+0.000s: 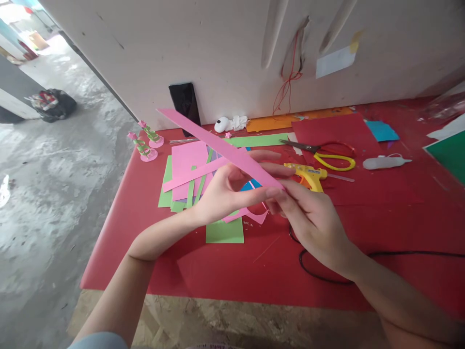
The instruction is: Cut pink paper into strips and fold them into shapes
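Note:
A long pink paper strip (218, 143) slants across the middle of the view, its far end raised at the upper left. Its near end is pinched between the fingers of my right hand (314, 220). My left hand (232, 191) also grips that end, thumb on the near side and fingers spread behind the strip. The two hands meet at the strip's tip. Below them lie pink sheets (187, 160), green paper (225, 232) and another pink strip (181, 179). A yellow glue gun (314, 177) lies just behind my right hand, partly hidden.
Scissors (334, 157) with red and yellow handles lie beyond the glue gun. A glue bottle (385, 162) is at the right. Two small pink-and-green flower figures (145, 145) stand at the left. A phone (186, 106) leans on the wall. A black cord (410, 253) crosses the red table (225, 281).

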The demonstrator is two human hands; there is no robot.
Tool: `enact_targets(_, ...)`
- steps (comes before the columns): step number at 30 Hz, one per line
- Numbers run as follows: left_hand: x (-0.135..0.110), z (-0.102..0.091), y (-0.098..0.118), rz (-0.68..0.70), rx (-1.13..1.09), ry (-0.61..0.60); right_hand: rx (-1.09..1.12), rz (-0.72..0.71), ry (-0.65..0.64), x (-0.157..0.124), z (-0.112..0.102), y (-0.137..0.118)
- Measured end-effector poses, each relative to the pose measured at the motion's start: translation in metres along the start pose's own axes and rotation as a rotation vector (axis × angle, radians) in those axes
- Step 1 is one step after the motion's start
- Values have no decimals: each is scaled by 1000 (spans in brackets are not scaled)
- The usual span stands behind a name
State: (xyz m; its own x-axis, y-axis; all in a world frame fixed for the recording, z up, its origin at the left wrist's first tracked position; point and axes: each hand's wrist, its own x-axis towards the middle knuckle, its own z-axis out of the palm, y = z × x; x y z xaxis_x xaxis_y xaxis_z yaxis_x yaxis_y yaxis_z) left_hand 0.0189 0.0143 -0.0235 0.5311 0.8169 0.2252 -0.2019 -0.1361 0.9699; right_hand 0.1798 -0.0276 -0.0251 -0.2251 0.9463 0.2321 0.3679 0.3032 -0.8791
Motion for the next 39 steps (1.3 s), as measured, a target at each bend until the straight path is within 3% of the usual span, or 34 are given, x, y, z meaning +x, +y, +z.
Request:
enact_targets(7,-5,-7,11,-7,56,1,-107,-103,45,-6,-1,-6)
enact_targets(14,-4,-7,7,10,67,4,-98,-145,35,-8,-3,-8)
enact_targets(20,-2,-8,1,52,127,81,197,54,-51,-5,-6,-6)
enact_targets(27,9,-6,1,-16,-8,61,631,346,-243,4,-9,3)
enact_targets(33,13,-8,-3,-135,-63,35,726,382,-341,8,-10,8)
enact_targets(39,10,-6,-8,-147,-40,29,778,368,-298,11,-5,9)
